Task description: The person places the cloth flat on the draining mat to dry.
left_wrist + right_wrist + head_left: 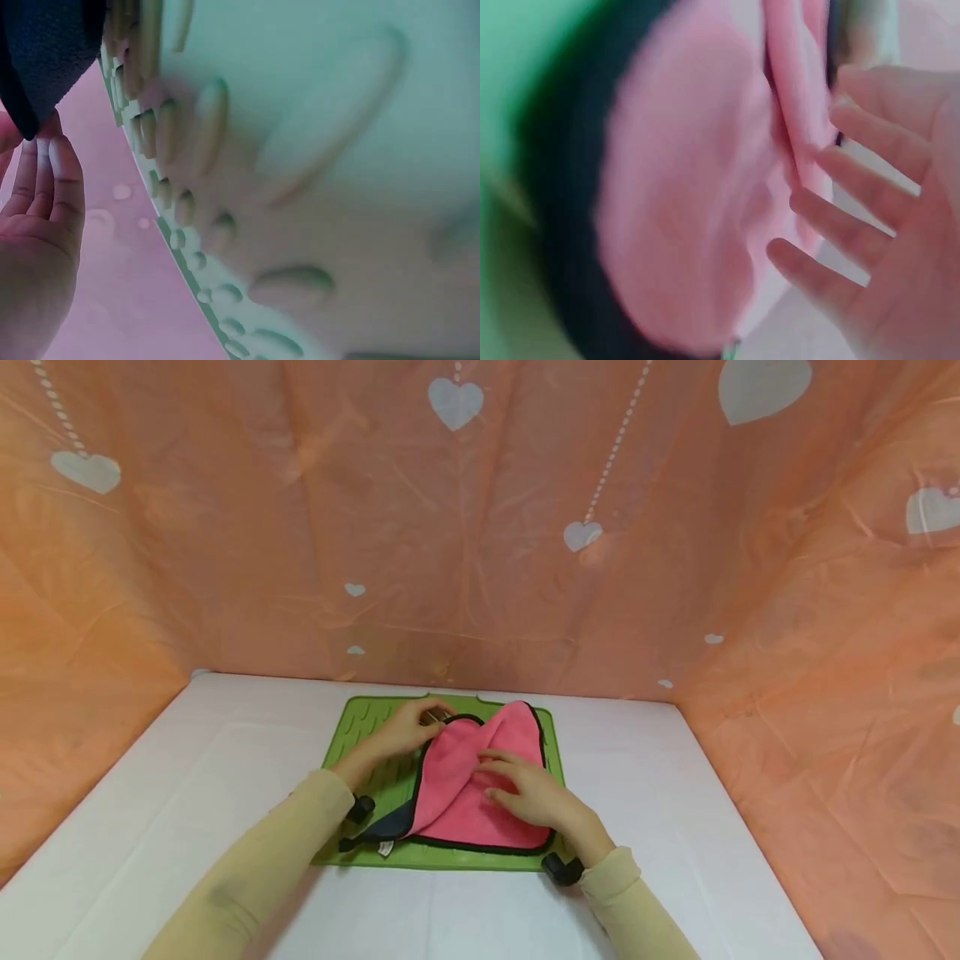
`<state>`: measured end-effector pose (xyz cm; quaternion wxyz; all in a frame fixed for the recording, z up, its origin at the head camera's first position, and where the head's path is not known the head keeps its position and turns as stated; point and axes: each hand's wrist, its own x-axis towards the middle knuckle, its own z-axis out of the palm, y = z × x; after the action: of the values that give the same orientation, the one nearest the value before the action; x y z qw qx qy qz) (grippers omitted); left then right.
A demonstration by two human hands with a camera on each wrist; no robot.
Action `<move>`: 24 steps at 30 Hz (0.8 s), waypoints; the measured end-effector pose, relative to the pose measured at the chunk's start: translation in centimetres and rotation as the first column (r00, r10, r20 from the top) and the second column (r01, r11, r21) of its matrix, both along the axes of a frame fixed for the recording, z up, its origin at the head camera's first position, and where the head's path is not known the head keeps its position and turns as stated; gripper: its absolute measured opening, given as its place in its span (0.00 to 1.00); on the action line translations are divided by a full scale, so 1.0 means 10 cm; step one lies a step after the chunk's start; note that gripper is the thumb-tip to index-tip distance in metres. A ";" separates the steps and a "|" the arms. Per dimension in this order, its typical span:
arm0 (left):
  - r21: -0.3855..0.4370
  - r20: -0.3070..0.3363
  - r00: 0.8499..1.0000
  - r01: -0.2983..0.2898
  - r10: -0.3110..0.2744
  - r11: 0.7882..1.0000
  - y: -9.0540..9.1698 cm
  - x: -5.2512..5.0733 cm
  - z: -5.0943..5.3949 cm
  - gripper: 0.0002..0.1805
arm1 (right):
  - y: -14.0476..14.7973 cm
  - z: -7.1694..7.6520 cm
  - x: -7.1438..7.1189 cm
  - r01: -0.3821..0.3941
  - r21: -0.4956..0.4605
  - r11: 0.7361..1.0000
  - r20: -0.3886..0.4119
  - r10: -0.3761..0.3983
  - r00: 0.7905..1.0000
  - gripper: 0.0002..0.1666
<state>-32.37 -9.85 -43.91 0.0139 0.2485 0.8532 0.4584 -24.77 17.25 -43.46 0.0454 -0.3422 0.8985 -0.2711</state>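
A pink cloth (pixel 468 814) with black edging lies rumpled over a green mat (pixel 356 722); its near left corner is turned to show a dark reverse side (pixel 390 824). My left hand (pixel 401 731) pinches the cloth's far left edge between thumb and fingers. In the left wrist view, that hand (pixel 41 225) holds a dark pointed corner (pixel 52 60). Over the middle of the cloth is my right hand (pixel 528 789). Its fingers (pixel 840 225) are spread and nearly straight at the pink folds (pixel 682 187) in the right wrist view; whether they touch is unclear.
The mat has raised oval ridges and lies on a white-covered table (pixel 187 760). A small white tag (pixel 386 847) sticks out at the cloth's near edge. Orange sheeting (pixel 450 552) with white hearts encloses the back and sides. Black devices (pixel 562 868) are worn at the wrists.
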 end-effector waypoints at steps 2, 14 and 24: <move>0.000 -0.007 1.000 -0.005 0.005 1.000 -0.02 0.00 0.01 0.14 | 0.07 0.07 -0.09 0.051 -0.062 0.997 -0.015 -0.052 0.999 0.24; -0.002 0.007 1.000 -0.010 0.010 1.000 -0.05 0.04 -0.02 0.14 | 0.44 0.11 -0.69 0.290 -0.034 0.957 -0.099 -0.292 0.951 0.21; 0.008 -0.022 1.000 0.018 -0.018 1.000 -0.07 0.03 -0.03 0.14 | 0.47 -0.12 -0.99 0.232 0.066 0.970 -0.138 -0.221 0.965 0.21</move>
<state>-32.12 -10.50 -44.19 0.0075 0.2612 0.8493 0.4587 -34.68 21.95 -44.66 -0.0304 -0.2519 0.9431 -0.2148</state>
